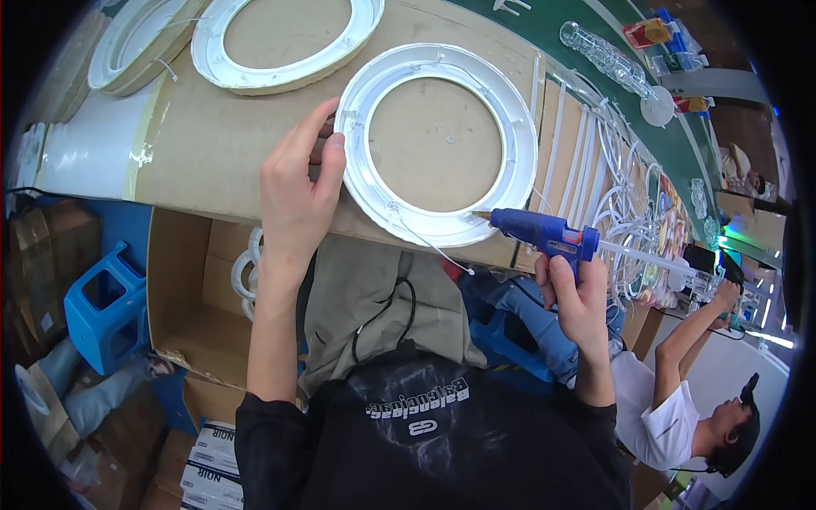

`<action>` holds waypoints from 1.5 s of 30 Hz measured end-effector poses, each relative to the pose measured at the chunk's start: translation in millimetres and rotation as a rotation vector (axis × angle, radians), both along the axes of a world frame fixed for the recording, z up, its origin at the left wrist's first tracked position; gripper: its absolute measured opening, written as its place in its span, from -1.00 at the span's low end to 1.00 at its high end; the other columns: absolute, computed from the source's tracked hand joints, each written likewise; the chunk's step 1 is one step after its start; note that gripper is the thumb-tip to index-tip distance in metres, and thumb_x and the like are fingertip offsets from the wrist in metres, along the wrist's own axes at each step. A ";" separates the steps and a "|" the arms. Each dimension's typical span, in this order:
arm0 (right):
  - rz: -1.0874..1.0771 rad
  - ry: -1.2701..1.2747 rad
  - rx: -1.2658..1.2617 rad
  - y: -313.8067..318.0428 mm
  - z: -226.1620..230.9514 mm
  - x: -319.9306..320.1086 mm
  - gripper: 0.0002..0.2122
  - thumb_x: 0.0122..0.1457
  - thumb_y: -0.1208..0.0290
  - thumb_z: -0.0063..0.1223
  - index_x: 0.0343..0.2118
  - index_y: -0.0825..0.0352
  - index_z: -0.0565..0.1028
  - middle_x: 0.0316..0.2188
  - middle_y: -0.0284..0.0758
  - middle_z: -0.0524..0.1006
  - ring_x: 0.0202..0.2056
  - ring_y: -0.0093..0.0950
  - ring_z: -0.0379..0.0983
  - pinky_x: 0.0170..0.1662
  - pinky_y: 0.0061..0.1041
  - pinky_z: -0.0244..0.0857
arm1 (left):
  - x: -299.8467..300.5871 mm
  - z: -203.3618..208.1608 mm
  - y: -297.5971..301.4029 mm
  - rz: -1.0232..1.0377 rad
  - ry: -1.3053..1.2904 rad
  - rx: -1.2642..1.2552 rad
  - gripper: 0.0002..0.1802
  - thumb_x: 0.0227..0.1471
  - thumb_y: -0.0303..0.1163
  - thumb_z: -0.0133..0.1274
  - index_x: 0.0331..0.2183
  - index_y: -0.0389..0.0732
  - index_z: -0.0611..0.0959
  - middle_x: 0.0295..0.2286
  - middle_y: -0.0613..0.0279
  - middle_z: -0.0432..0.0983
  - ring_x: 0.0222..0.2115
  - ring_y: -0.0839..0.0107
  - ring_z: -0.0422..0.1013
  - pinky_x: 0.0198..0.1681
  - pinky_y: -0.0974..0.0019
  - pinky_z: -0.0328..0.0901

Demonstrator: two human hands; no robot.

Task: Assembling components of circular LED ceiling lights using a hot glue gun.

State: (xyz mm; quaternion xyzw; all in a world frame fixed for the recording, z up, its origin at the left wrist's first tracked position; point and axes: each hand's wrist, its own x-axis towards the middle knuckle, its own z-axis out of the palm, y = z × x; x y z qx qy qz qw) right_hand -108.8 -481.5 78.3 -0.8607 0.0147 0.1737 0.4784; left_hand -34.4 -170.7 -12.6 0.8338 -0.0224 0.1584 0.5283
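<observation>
A white ring-shaped lamp frame (523,127) lies in front of me on the cardboard-covered table, its hollow channel facing up. A thin wire with a small connector (470,271) hangs from its near side. My left hand (299,174) touches the ring's left rim, thumb and fingers apart. In my right hand (574,293) is a blue hot glue gun (540,229), with a clear glue stick (642,254) reaching out of its back. The gun's nozzle points left, at the ring's near right part; whether it touches cannot be made out.
More white rings (204,51) stand at the far left. Bundled white cables (625,204) and thin strips (571,157) lie to the right. A cardboard box (183,289) and a blue stool (106,297) are at lower left. A co-worker in a white shirt (659,399) sits at right.
</observation>
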 end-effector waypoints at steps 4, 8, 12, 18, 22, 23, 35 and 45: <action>-0.009 -0.004 -0.006 1.2 -0.4 -1.3 -0.81 0.33 0.41 -0.18 -0.18 0.42 0.43 -0.53 -0.39 0.45 -0.67 -0.73 0.25 -0.62 -0.73 0.14 | -0.2 -2.4 1.6 0.003 -0.022 0.011 -0.66 0.15 -0.46 -0.01 -0.03 -0.33 0.57 -0.32 0.00 0.59 -0.42 0.28 0.54 -0.35 0.28 0.42; -0.011 0.004 -0.013 1.8 0.9 -1.2 -0.82 0.33 0.43 -0.18 -0.17 0.42 0.42 -0.54 -0.40 0.44 -0.67 -0.73 0.24 -0.63 -0.72 0.13 | 0.4 -3.1 1.3 -0.005 -0.019 0.016 -0.66 0.15 -0.45 -0.01 -0.04 -0.34 0.57 -0.32 0.00 0.59 -0.42 0.28 0.54 -0.35 0.28 0.42; 0.012 0.005 0.001 -0.4 2.8 -2.0 -0.82 0.33 0.43 -0.18 -0.16 0.42 0.42 -0.56 -0.41 0.42 -0.68 -0.73 0.24 -0.63 -0.72 0.13 | -0.6 0.1 3.3 -0.004 -0.016 0.017 -0.66 0.15 -0.45 -0.01 -0.04 -0.34 0.57 -0.32 -0.01 0.59 -0.42 0.27 0.54 -0.35 0.28 0.41; 0.000 0.025 0.016 0.9 5.2 -4.0 -0.81 0.33 0.43 -0.17 -0.15 0.43 0.42 -0.58 -0.42 0.40 -0.68 -0.73 0.25 -0.63 -0.72 0.13 | -1.1 -0.1 3.4 0.005 -0.027 0.018 -0.66 0.15 -0.45 -0.01 -0.04 -0.33 0.57 -0.32 0.01 0.59 -0.43 0.28 0.53 -0.36 0.28 0.41; -0.009 0.019 -0.025 -1.1 3.2 -6.5 -0.80 0.34 0.41 -0.17 -0.15 0.43 0.42 -0.58 -0.42 0.40 -0.67 -0.73 0.25 -0.63 -0.72 0.13 | 1.1 -7.1 1.1 0.004 -0.047 0.020 -0.66 0.15 -0.45 -0.01 -0.04 -0.32 0.57 -0.32 0.01 0.59 -0.43 0.27 0.53 -0.36 0.28 0.41; -0.003 0.018 -0.019 -1.5 3.1 -6.5 -0.80 0.34 0.42 -0.18 -0.15 0.44 0.42 -0.59 -0.42 0.40 -0.67 -0.73 0.25 -0.63 -0.72 0.13 | 1.2 -6.0 0.9 0.001 -0.031 0.012 -0.66 0.15 -0.45 0.00 -0.04 -0.32 0.57 -0.32 0.01 0.59 -0.43 0.27 0.53 -0.37 0.28 0.41; -0.119 -0.051 0.018 -8.8 12.2 14.9 -0.69 0.38 0.32 -0.23 -0.20 0.52 0.46 -0.49 -0.30 0.53 -0.66 -0.70 0.33 -0.65 -0.73 0.15 | -0.2 -2.6 -0.3 0.006 -0.022 0.006 -0.65 0.14 -0.48 0.00 -0.03 -0.33 0.57 -0.31 -0.01 0.59 -0.40 0.28 0.55 -0.35 0.27 0.43; -0.207 -0.099 -0.010 -13.5 -4.1 32.7 -0.75 0.38 0.32 -0.16 -0.27 0.44 0.43 -0.54 -0.37 0.45 -0.70 -0.73 0.22 -0.67 -0.70 0.11 | -0.9 1.8 0.5 0.009 0.001 -0.003 -0.65 0.15 -0.48 -0.01 -0.02 -0.33 0.57 -0.31 -0.01 0.60 -0.41 0.30 0.56 -0.35 0.29 0.44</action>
